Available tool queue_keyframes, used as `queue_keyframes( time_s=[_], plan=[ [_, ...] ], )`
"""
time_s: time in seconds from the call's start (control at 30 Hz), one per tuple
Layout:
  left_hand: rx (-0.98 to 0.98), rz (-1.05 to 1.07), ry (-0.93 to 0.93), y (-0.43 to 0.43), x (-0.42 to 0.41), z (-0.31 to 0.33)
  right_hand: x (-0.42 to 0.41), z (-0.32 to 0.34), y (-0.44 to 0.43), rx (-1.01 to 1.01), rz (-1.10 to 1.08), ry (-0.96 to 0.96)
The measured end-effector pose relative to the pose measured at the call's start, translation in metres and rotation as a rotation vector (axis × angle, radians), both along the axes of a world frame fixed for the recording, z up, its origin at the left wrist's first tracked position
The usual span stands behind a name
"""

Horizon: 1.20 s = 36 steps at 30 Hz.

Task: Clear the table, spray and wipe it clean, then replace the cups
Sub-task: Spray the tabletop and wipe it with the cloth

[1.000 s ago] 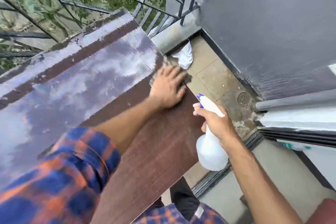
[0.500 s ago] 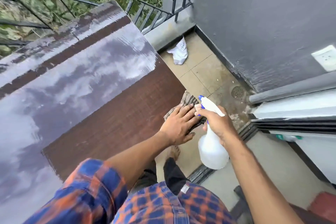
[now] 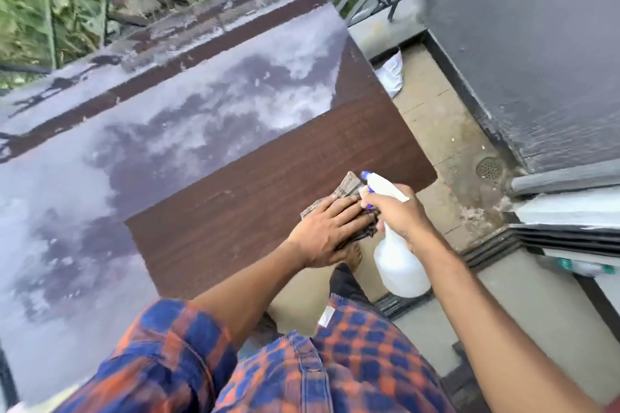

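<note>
Far left, past a dark metal railing (image 3: 50, 10), it's just blurry green leaves. Then the table (image 3: 235, 198) fills most of the view: brown wood-grain top, and the far and left parts are so shiny they mirror sky and clouds, while the near right part looks matte brown. A blue and orange plaid sleeve (image 3: 167, 345) comes in from the bottom. The left hand (image 3: 327, 231) lies flat near the table's near right edge, fingers straight and close together, palm pressing down on a dark, worn-looking cloth (image 3: 349, 186) that pokes out beyond the fingertips. So it's not gripping anything, just pushing on it. Right beside it, almost touching, the right hand (image 3: 399, 214) is wrapped around the neck of a white spray bottle (image 3: 399, 265) with a blue nozzle (image 3: 365, 174). The bottle hangs in the air just off the table edge, nozzle aimed toward the cloth, body tilted down over the floor. Can't tell whether a finger is squeezing the trigger. Further right there's a beige tiled floor (image 3: 432, 124) with a crumpled white thing (image 3: 391, 74) up by the railing corner, a round drain (image 3: 489, 168), then a grey wall (image 3: 536, 43).
</note>
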<state>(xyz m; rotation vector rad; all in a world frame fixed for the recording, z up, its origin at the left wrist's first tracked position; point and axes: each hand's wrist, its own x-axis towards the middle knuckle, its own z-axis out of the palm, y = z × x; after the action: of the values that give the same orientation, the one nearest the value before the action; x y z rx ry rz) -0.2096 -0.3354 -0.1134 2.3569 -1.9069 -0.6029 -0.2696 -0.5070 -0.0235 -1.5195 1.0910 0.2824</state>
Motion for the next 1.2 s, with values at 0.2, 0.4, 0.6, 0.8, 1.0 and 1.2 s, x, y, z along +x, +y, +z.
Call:
queue_keyframes(
  time_s=[0.2, 0.4, 0.6, 0.8, 1.0, 1.2],
  plan=[
    [-0.066, 0.154, -0.002, 0.157, -0.010, -0.007, 0.029, -0.003, 0.088, -0.070, 0.152, 0.021],
    [-0.124, 0.446, -0.034, 0.350, -0.035, -0.015, 0.047, -0.003, 0.225, -0.104, 0.282, 0.040],
    [-0.113, 0.942, -0.044, 0.506, -0.077, -0.018, 0.055, -0.009, 0.361, -0.029, 0.458, 0.054],
    [-0.158, 1.097, -0.086, 0.557, -0.087, -0.021, 0.057, -0.001, 0.471, 0.037, 0.713, 0.030],
    [-0.120, 1.568, -0.121, 0.527, -0.093, -0.011, 0.058, 0.001, 0.528, 0.018, 0.949, -0.022],
    [-0.060, 1.836, -0.060, 0.495, -0.063, 0.004, 0.067, -0.005, 0.540, -0.008, 1.143, -0.024]
  ],
)
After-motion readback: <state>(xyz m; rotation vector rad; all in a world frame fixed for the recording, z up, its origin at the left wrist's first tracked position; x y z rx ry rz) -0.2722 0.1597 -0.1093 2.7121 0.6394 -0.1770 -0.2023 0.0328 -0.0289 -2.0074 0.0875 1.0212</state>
